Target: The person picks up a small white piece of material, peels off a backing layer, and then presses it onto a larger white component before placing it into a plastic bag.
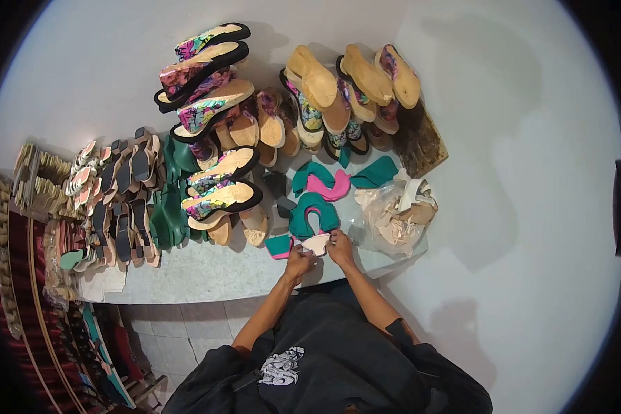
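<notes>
Near the table's front edge, both hands hold a small cream-coloured shoe-upper piece (316,243). My left hand (299,263) grips its lower left side, and my right hand (339,248) pinches its right end. Just beyond lies a teal curved upper piece (301,222) with pink showing at its edge. To the left of the hands is a teal and pink piece (279,245). Farther back, a bright pink curved piece (330,188) overlaps a teal one. Another teal piece (375,172) lies to its right.
A clear plastic bag (393,224) of cream pieces stands close on the right. Patterned wedge sandals (221,200) and wooden shoe lasts (310,76) crowd the back and left. Green lasts (169,217) and dark soles (123,231) fill the table (207,276) farther left.
</notes>
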`<state>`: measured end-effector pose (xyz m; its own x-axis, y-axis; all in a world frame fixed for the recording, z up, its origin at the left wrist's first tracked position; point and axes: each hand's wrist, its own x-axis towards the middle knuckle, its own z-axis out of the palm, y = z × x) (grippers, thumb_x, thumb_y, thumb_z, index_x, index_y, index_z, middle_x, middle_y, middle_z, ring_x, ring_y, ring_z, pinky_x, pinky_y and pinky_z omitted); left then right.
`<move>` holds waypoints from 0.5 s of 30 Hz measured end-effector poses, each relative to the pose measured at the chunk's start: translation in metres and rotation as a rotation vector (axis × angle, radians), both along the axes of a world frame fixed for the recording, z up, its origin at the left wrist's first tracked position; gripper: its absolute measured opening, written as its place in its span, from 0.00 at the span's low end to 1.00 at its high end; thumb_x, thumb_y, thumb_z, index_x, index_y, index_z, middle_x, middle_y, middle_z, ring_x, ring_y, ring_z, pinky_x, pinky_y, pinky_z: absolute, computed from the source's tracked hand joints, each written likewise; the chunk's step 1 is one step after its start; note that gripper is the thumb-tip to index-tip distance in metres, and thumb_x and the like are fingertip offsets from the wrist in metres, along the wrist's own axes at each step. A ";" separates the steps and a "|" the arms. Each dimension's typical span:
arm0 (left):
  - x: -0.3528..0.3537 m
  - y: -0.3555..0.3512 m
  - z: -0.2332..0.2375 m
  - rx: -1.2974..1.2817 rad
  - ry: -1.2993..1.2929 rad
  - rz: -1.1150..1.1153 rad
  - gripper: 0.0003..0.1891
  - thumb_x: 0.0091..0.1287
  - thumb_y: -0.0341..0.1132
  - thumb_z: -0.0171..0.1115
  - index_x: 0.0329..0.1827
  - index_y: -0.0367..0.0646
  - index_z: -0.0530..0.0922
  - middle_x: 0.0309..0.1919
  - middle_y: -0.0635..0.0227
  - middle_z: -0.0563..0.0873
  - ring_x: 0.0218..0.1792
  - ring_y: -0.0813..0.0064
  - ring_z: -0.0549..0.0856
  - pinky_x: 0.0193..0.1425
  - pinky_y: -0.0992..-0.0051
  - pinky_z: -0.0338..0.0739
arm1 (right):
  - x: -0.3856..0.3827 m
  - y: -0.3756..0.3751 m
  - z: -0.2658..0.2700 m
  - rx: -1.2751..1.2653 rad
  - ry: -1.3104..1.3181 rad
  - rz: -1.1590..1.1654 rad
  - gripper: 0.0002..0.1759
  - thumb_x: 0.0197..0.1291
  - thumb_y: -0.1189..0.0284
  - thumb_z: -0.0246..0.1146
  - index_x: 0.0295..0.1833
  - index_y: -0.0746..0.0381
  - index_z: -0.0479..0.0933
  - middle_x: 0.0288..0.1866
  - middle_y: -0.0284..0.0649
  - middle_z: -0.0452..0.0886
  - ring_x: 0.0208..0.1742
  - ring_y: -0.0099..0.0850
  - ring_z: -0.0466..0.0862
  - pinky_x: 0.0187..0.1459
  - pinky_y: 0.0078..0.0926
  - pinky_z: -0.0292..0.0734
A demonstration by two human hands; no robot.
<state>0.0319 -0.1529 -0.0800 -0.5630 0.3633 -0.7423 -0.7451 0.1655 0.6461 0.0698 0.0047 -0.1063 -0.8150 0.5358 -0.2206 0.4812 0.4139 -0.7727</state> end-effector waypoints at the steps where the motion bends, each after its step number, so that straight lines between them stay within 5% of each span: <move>1: 0.001 0.001 0.000 -0.003 0.016 0.014 0.37 0.62 0.23 0.59 0.72 0.38 0.50 0.48 0.58 0.76 0.45 0.65 0.83 0.44 0.62 0.84 | 0.000 0.001 0.004 -0.079 -0.018 -0.019 0.20 0.51 0.75 0.66 0.51 0.67 0.75 0.44 0.51 0.82 0.47 0.46 0.83 0.50 0.39 0.77; 8: 0.000 0.000 0.006 -0.005 0.030 0.014 0.36 0.58 0.23 0.61 0.69 0.39 0.55 0.45 0.61 0.78 0.44 0.67 0.82 0.43 0.57 0.82 | 0.004 0.004 -0.010 -0.152 -0.039 0.029 0.21 0.51 0.74 0.66 0.52 0.67 0.76 0.44 0.49 0.83 0.47 0.44 0.83 0.51 0.38 0.76; 15: -0.002 0.002 0.005 -0.069 0.035 -0.043 0.40 0.61 0.24 0.60 0.74 0.44 0.48 0.47 0.61 0.77 0.46 0.66 0.81 0.47 0.51 0.82 | 0.005 0.004 -0.009 -0.066 -0.022 0.026 0.20 0.50 0.74 0.67 0.50 0.67 0.77 0.43 0.49 0.83 0.47 0.44 0.83 0.50 0.38 0.77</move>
